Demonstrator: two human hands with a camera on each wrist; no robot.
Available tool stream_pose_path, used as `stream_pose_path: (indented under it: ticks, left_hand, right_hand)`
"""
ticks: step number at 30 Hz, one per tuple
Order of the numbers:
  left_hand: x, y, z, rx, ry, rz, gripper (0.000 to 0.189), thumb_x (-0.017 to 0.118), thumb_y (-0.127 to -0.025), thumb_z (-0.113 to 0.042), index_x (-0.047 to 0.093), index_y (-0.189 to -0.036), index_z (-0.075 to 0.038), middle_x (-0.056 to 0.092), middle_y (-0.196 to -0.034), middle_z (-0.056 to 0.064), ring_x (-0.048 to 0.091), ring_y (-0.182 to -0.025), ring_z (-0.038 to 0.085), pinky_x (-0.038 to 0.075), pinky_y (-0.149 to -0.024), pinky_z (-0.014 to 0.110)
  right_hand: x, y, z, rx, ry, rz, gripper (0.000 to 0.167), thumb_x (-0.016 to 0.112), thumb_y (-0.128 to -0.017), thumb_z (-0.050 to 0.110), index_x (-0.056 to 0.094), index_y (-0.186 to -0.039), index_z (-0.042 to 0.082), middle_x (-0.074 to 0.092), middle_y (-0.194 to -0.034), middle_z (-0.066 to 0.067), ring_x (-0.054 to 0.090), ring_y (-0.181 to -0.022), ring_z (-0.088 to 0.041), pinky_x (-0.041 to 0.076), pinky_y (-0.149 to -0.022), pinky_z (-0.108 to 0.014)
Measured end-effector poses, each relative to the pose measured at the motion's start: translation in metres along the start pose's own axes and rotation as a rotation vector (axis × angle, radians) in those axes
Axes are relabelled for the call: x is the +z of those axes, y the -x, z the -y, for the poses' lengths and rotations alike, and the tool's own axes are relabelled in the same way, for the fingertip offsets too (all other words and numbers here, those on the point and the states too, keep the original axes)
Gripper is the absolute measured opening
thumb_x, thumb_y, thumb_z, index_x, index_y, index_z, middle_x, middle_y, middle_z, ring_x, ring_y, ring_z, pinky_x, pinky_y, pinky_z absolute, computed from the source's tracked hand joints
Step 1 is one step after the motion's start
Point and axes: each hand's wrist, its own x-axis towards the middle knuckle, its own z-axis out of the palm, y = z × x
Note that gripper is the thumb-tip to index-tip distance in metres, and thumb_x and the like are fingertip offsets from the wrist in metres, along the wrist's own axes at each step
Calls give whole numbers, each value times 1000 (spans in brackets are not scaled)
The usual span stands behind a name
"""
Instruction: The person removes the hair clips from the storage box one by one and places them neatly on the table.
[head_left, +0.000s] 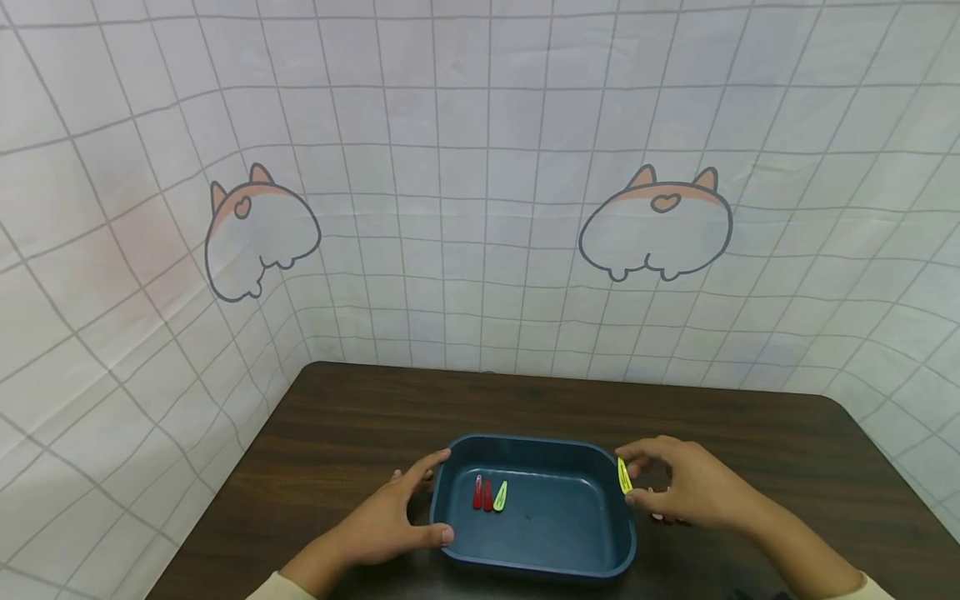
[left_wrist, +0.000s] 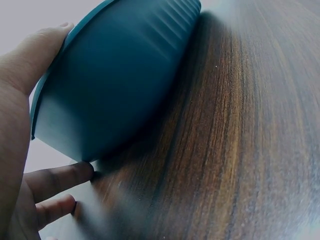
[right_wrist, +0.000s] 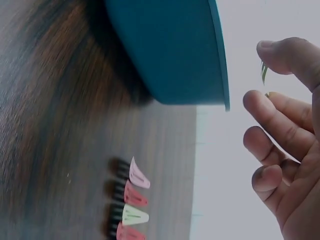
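Note:
A dark teal plastic basin (head_left: 536,533) sits on the table. On its floor lie two red hair clips (head_left: 487,495) and a pale green hair clip (head_left: 500,497), side by side. At the basin's left end, my left hand (head_left: 390,517) touches the rim, with thumb and index finger spread along it; the left wrist view shows other fingers (left_wrist: 60,182) low beside the outer wall. Just above the right rim, my right hand (head_left: 693,479) pinches a yellow hair clip (head_left: 624,477) between thumb and fingers. Seen edge-on, that clip is thin in the right wrist view.
To the basin's right, several hair clips stand in a row on the table, among them a pink clip (right_wrist: 138,175) and a light green clip (right_wrist: 135,215), with black toothed shapes beside them. My right hand mostly covers them in the head view. Behind the wooden table (head_left: 420,392) hangs gridded cloth.

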Motion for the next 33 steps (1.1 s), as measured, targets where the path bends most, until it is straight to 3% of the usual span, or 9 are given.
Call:
stream_pose_path:
  ticks: [3, 7, 9, 14, 23, 31, 33]
  left_hand:
    - [-1, 0, -1, -1, -1, 0, 91, 79, -86, -51, 27, -160, -40, 53, -149, 13, 52, -136, 31, 5, -117, 71]
    - [-1, 0, -1, -6, -5, -1, 91, 79, -86, -51, 27, -160, -40, 53, -149, 13, 52, -136, 32, 6, -117, 70]
    - [0, -1, -1, -7, -7, -2, 91, 79, -86, -51, 26, -160, -41, 53, -149, 13, 52, -136, 31, 6, -117, 70]
    - [0, -1, -1, -4, -8, -4, 91, 79, -86, -51, 26, -160, -39, 53, -149, 13, 51, -136, 31, 6, -117, 70]
    - [0, -1, -1, -1, -6, -7, 91, 79, -87, -50, 27, -160, -40, 53, -149, 13, 52, -136, 31, 6, -117, 70]
    - [0, -2, 1, 0, -12, -9, 92, 80, -86, -52, 26, -160, -42, 54, -148, 13, 53, -135, 30, 6, -117, 70]
    - [0, -2, 1, 1, -13, -9, 92, 80, -86, -52, 26, -160, -41, 54, -148, 13, 53, -135, 31, 6, -117, 70]
  right_hand:
    - [-3, 4, -4, 7, 21, -17, 56, 81, -90, 39, 62, -136, 14, 66, -108, -1, 63, -55, -14, 52, -47, -31]
    - [-9, 9, -11, -29, 135, -79, 54, 80, -88, 47, 64, -133, 20, 68, -107, 9, 63, -73, -10, 53, -60, -30]
    - [-11, 11, -15, -50, 174, -105, 53, 80, -88, 47, 66, -131, 21, 68, -106, 11, 59, -74, -8, 49, -62, -27]
    - [-16, 16, -24, -57, 152, -116, 52, 83, -87, 41, 66, -131, 20, 68, -108, 6, 46, -61, -7, 44, -53, -25]
    - [-20, 24, -33, -43, 149, -119, 53, 83, -86, 41, 66, -131, 18, 68, -114, -1, 50, -65, -8, 45, -55, -25]
    - [-24, 33, -41, -38, 174, -135, 51, 83, -88, 38, 67, -131, 18, 68, -119, 0, 58, -87, -11, 48, -62, -24]
    - [-24, 35, -44, -35, 170, -137, 51, 83, -88, 38, 67, -132, 17, 68, -119, 0, 59, -87, -12, 47, -62, -24]
